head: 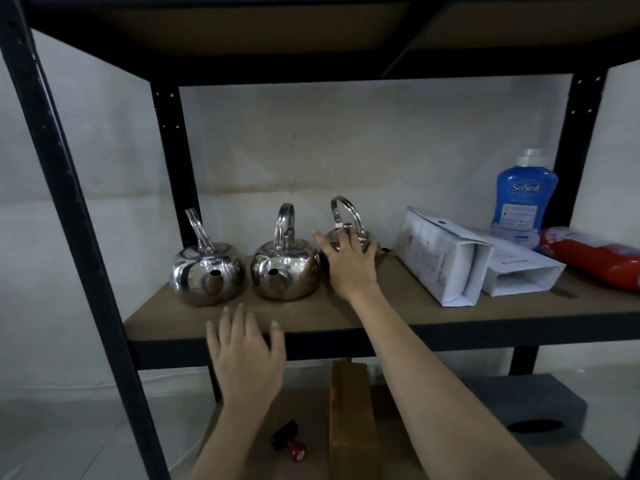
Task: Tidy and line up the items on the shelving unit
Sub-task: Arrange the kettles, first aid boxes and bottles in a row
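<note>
Three shiny steel kettles stand in a row on the brown shelf board (pixel 398 306). The left kettle (pixel 207 270) and the middle kettle (pixel 285 268) point their spouts toward me. My right hand (pixel 349 261) grips the body of the third kettle (pixel 346 220), fingers curled over its top beside the handle; most of that kettle is hidden behind the hand. My left hand (pixel 246 348) hovers in front of the shelf's front edge, fingers straight and spread, holding nothing.
Two white cartons (pixel 446 258) (pixel 523 268) lie on their sides right of the kettles. A blue bottle (pixel 524 195) stands at the back right, with a red pack (pixel 595 258) beside it. On the lower shelf lie a tall brown box (pixel 349 420), a small red-and-black object (pixel 289 439) and a grey block (pixel 533 407). Black uprights (pixel 69 202) frame the unit.
</note>
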Demonstrator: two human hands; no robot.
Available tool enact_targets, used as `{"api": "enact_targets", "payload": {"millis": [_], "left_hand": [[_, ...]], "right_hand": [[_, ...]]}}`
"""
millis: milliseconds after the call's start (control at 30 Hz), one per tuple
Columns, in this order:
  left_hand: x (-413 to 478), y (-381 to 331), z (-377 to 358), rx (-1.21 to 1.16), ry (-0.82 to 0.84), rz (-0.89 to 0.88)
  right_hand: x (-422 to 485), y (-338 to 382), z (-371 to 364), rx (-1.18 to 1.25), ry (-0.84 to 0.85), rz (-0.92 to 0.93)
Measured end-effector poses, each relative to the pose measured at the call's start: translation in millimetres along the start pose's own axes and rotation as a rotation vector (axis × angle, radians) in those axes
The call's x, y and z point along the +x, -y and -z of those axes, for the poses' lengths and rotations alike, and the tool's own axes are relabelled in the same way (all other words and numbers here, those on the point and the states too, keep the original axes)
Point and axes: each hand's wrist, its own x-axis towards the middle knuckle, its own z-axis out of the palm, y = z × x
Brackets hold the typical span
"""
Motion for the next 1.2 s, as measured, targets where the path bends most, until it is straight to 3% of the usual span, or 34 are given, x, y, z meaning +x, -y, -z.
{"api": "enact_targets", "payload": {"millis": [100, 200, 267, 300, 367, 433, 533, 733, 900, 1067, 1200], "left_hand": [[-8.6, -31.1, -1.0, -0.073, 0.003, -0.125], [-10.2, -60.0, -2.1, -0.159, 0.052, -0.236], [-7.8, -80.4, -2.9, -0.18, 0.119, -0.294], [-6.5, -90.5, -4.6, -0.174, 0.148, -0.324], [-4.7, -110.4, -7.7, -0.152, 0.209, -0.375], [-4.8, -124.8, -10.0, -0.101, 0.279, -0.407], [-5.7, -128.6, -15.7, -0.014, 0.3, -0.42], [-7.2, -121.1, -21.0, -0.03, 0.275, -0.422], [-6.6, -122.5, -24.7, -0.021, 0.192, -0.414], [-10.0, -125.8, -26.9, 0.013, 0.152, -0.408], [-8.7, -128.4, -31.5, 0.01, 0.156, -0.383]], "right_hand": [[-5.6, -2.4, 11.0, 0.129, -0.062, 0.026], [-23.8, -14.5, 28.1, 0.427, -0.447, -0.001], [-41.2, -31.7, 30.7, 0.487, -0.758, -0.205], [-48.9, -44.4, 29.0, 0.461, -0.837, -0.372], [-63.1, -70.0, 24.2, 0.496, -0.777, -0.706], [-75.8, -88.8, 19.8, 0.628, -0.623, -0.867], [-88.3, -97.9, 18.4, 0.745, -0.514, -0.801], [-74.8, -106.5, 59.5, 0.628, -0.561, -0.63], [-25.7, -128.3, 122.0, 0.729, -0.615, -0.674], [26.7, -139.8, 138.9, 0.866, -0.445, -0.65], [40.3, -151.0, 144.3, 1.182, -0.299, -0.657]]}}
